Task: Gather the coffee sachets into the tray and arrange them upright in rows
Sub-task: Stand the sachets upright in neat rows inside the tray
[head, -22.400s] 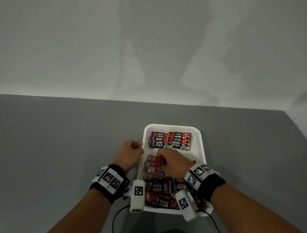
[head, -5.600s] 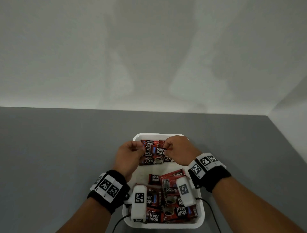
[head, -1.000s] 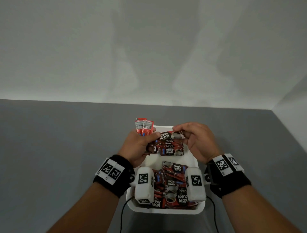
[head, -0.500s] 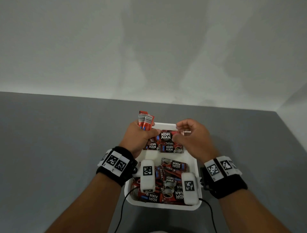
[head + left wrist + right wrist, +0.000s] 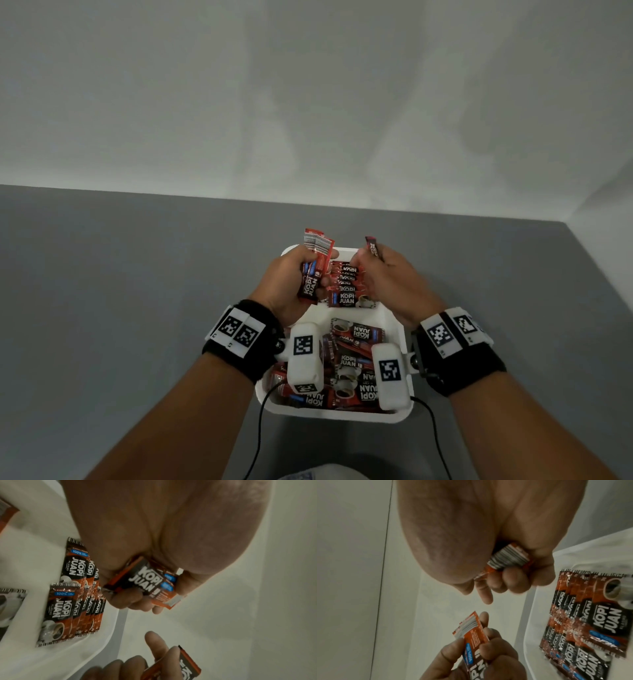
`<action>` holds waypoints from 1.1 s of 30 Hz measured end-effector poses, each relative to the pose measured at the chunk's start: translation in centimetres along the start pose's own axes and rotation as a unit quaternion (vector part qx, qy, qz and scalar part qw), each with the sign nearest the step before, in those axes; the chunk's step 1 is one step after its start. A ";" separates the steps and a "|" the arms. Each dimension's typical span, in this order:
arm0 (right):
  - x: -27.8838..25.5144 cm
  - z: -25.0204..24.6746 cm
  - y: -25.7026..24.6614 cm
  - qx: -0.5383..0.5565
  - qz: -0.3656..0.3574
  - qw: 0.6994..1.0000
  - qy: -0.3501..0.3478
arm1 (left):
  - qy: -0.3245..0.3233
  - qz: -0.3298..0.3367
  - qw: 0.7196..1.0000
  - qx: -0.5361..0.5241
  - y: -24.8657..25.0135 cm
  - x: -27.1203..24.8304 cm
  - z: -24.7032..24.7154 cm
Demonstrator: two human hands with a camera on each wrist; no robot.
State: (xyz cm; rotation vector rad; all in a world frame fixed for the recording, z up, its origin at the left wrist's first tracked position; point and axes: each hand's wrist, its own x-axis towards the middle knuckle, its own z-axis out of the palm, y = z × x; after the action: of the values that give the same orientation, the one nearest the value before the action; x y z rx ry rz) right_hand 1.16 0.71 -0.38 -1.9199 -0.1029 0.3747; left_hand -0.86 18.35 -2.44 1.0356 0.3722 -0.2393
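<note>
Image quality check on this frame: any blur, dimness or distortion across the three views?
Head view: sharp, evenly lit, soft shadows on the wall, table edges bowed by the wide angle. Left wrist view: dim, the standing sachets slightly smeared, the left hand looms large. Right wrist view: dim, the right hand soft, glare on sachet foil.

Both hands raised; fingers [image 5: 310,270] curled

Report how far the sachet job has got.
Done: upright sachets stand in rows at the far end of the white tray. In hand: the left hand grips a small bunch of sachets, and the right hand holds another sachet. Left: a loose pile of sachets lies flat and jumbled in the near half of the tray, not yet stood up.
</note>
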 end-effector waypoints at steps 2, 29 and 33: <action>0.2 0.4 -0.1 0.015 -0.001 1.000 0.010 | -0.028 0.021 0.998 0.044 0.3 -0.4 0.0; 0.4 1.5 0.7 -0.266 -0.127 0.956 -0.021 | -0.038 -0.023 0.999 0.024 1.0 -0.6 -0.4; 0.5 0.6 0.7 -0.021 -0.029 0.999 0.015 | -0.080 -0.056 0.995 -0.028 1.1 -0.9 -1.0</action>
State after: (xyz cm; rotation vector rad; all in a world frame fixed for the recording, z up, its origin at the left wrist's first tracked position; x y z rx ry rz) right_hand 1.38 1.12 -1.30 -1.9598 -0.1465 0.3068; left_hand -1.46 19.80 -1.64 0.9339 0.2915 -0.4075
